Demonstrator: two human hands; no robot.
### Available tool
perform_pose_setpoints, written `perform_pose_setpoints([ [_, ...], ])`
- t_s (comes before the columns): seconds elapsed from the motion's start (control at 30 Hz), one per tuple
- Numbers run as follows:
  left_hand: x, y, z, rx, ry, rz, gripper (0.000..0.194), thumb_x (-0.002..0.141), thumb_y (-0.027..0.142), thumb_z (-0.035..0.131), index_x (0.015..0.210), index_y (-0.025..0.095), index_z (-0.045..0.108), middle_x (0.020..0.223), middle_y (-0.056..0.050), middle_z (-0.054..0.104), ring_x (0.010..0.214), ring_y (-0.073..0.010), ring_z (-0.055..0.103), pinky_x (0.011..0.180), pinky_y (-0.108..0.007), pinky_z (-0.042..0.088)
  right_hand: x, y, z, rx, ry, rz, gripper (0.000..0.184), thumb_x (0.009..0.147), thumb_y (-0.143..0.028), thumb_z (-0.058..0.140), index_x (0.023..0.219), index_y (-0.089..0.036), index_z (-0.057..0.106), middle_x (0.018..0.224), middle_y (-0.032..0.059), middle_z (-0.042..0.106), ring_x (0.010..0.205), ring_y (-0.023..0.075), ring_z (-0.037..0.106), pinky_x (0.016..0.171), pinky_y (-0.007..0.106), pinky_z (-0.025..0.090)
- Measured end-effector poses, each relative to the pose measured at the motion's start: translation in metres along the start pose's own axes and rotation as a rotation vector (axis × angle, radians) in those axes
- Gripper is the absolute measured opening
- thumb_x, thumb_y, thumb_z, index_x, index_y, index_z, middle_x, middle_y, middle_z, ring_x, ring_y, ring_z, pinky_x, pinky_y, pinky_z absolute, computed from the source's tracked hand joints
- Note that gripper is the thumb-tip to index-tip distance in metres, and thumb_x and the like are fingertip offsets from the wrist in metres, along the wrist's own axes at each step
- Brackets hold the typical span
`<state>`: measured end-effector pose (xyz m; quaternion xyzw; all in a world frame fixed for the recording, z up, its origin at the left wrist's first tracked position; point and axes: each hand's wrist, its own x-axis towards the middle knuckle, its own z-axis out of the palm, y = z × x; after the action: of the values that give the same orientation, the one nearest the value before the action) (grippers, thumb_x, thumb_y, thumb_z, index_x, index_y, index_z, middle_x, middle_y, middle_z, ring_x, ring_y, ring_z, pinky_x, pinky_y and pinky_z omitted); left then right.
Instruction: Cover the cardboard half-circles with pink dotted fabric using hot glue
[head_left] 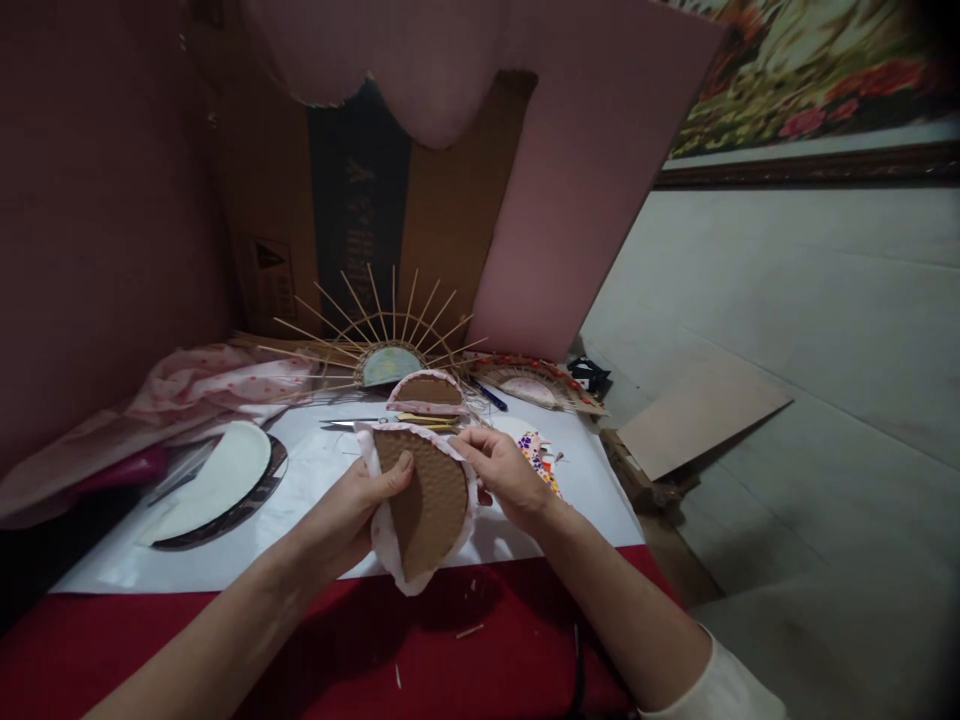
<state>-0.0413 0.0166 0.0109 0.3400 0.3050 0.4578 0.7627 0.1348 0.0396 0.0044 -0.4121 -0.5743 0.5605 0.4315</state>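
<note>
A half-round piece of brown cardboard (431, 500), edged with pale pink dotted fabric, is held upright over the front of the white sheet. My left hand (369, 500) grips its left side, the thumb flat on the cardboard and the fingers behind. At the upper right edge, my right hand (499, 472) pinches the fabric border between thumb and fingers. Just behind lies a second fabric-edged cardboard half-round (426, 392). Scissors (349, 424) and a yellow tool (424, 420) rest between the two pieces.
A fan frame of thin sticks (391, 362) leans at the back, beside a decorated half-round fan (529, 385). White half-round pieces (217, 485) lie left, below crumpled dotted fabric (202, 390). Patterned fabric (534, 455) is right of my hands. Pink-and-brown cardboard walls (577, 180) enclose the back.
</note>
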Motion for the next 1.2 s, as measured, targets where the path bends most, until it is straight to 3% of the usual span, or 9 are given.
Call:
perform_pose_setpoints([
  [0.37, -0.001, 0.001, 0.0006, -0.031, -0.01, 0.003, 0.032, 0.069, 0.022, 0.078, 0.099, 0.014, 0.069, 0.086, -0.009, 0.076, 0.083, -0.0258, 0.07, 0.069, -0.029, 0.054, -0.0037, 0.0018, 0.0049, -0.067, -0.008, -0.093, 0.046, 0.08, -0.063, 0.052, 0.064, -0.02, 0.046, 0.051, -0.0084, 0.035, 0.039, 0.0058, 0.03, 0.036, 0.019, 0.027],
  [0.53, 0.0005, -0.0021, -0.0011, -0.018, -0.011, -0.002, 0.033, 0.069, 0.024, 0.079, 0.098, 0.013, 0.068, 0.085, -0.01, 0.076, 0.08, -0.0249, 0.07, 0.067, -0.028, 0.054, -0.0056, -0.0016, 0.0034, -0.18, 0.023, -0.224, 0.046, 0.082, -0.06, 0.054, 0.06, -0.02, 0.044, 0.058, -0.0048, 0.037, 0.053, 0.0098, 0.034, 0.049, 0.024, 0.029],
  [0.73, 0.0011, -0.0043, 0.0, 0.005, 0.012, 0.021, 0.032, 0.067, 0.025, 0.08, 0.094, 0.015, 0.067, 0.083, -0.008, 0.076, 0.071, -0.0215, 0.069, 0.065, -0.028, 0.053, -0.0091, -0.0014, 0.0045, -0.743, 0.134, -0.55, 0.037, 0.095, -0.034, 0.04, 0.06, -0.022, 0.038, 0.06, -0.0017, 0.04, 0.058, 0.0134, 0.038, 0.058, 0.028, 0.029],
  [0.83, 0.0023, -0.0051, 0.0004, 0.022, 0.059, 0.026, 0.03, 0.065, 0.025, 0.081, 0.09, 0.014, 0.067, 0.078, -0.007, 0.075, 0.067, -0.0203, 0.069, 0.064, -0.027, 0.053, -0.0093, 0.0008, 0.0066, -0.943, 0.18, -0.588, 0.035, 0.096, -0.03, 0.038, 0.062, -0.022, 0.043, 0.064, 0.0019, 0.047, 0.06, 0.0157, 0.042, 0.06, 0.03, 0.029],
  [0.93, 0.0027, -0.0046, 0.0009, 0.015, 0.088, 0.013, 0.031, 0.067, 0.024, 0.08, 0.093, 0.013, 0.067, 0.078, -0.007, 0.075, 0.068, -0.0208, 0.069, 0.065, -0.027, 0.053, -0.0086, 0.0007, 0.0071, -0.864, 0.214, -0.513, 0.038, 0.095, -0.035, 0.039, 0.062, -0.021, 0.048, 0.063, 0.0035, 0.05, 0.06, 0.0168, 0.044, 0.06, 0.031, 0.03],
  [1.07, 0.0015, -0.0024, 0.0013, -0.003, 0.07, -0.015, 0.034, 0.068, 0.025, 0.079, 0.098, 0.011, 0.068, 0.079, -0.01, 0.075, 0.072, -0.0246, 0.07, 0.065, -0.031, 0.053, -0.0063, -0.0044, 0.0055, -0.458, 0.185, -0.333, 0.057, 0.097, -0.051, 0.026, 0.06, -0.019, 0.056, 0.058, 0.0023, 0.051, 0.054, 0.014, 0.045, 0.053, 0.027, 0.033],
  [1.2, 0.0001, -0.0014, 0.0018, 0.001, 0.054, -0.008, 0.034, 0.067, 0.025, 0.079, 0.096, 0.011, 0.069, 0.081, -0.011, 0.075, 0.071, -0.0238, 0.07, 0.068, -0.031, 0.053, -0.0036, -0.0072, 0.0059, -0.197, 0.146, -0.203, 0.05, 0.088, -0.058, 0.044, 0.06, -0.018, 0.058, 0.057, -0.0012, 0.047, 0.048, 0.0108, 0.038, 0.046, 0.025, 0.031],
])
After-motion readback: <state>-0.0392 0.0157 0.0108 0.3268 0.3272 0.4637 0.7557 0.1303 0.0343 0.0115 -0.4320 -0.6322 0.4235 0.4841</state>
